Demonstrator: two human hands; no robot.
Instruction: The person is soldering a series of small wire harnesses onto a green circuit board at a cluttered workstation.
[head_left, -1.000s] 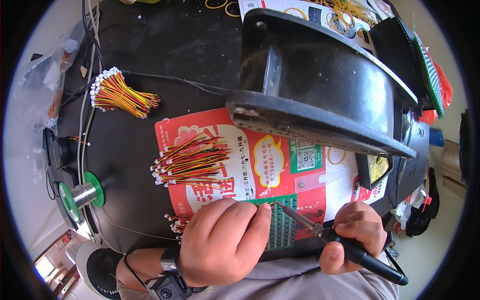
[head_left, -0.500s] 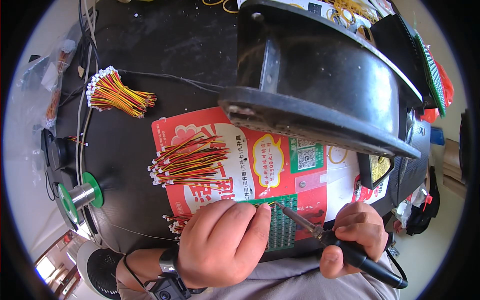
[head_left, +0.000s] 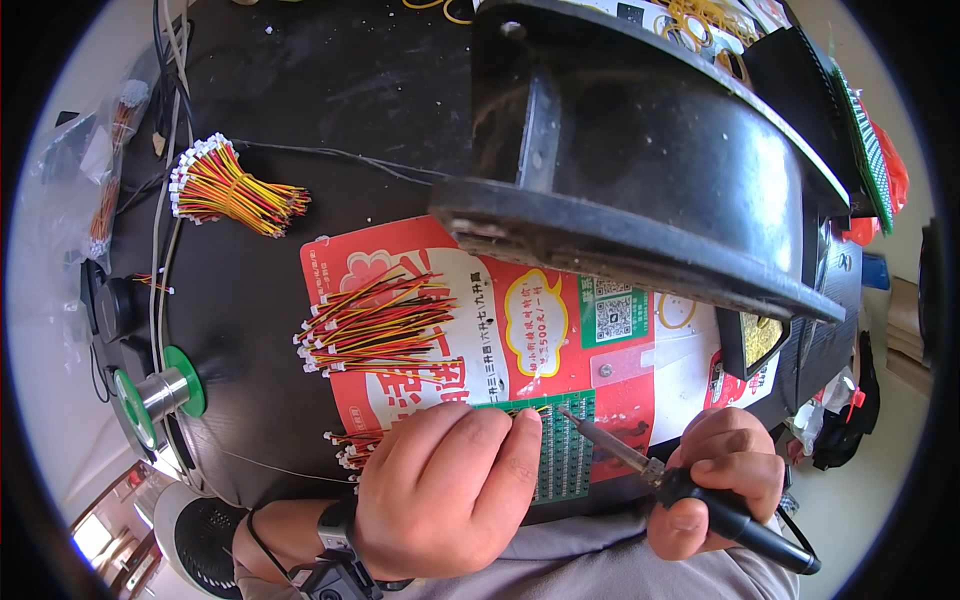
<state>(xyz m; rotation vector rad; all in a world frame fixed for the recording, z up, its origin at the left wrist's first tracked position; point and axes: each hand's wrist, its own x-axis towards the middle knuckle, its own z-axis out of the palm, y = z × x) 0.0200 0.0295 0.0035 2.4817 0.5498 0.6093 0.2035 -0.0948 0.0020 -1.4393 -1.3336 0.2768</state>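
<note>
My left hand (head_left: 440,490) is closed in a pinch over the green circuit board (head_left: 565,450). From its fingertips a short end of a thin yellow wire (head_left: 541,408) sticks out at the board's upper edge. My right hand (head_left: 725,475) grips a black-handled soldering iron (head_left: 625,452), whose tip points up and left above the board, a little to the right of the wire end. More red, black and yellow wires (head_left: 380,325) with white connectors lie loose on the red and white printed sheet (head_left: 470,270). Part of the board is hidden behind my left hand.
A large black housing (head_left: 640,160) rises beyond my hands. At the left are a bundle of connector wires (head_left: 240,185), a solder spool (head_left: 160,393) and grey cables (head_left: 165,270). A black holder with yellow filling (head_left: 755,340) stands right of the sheet.
The soldering iron in my right hand has drawn back slightly to the right, its tip now apart from the wire end. My left hand stays in place.
</note>
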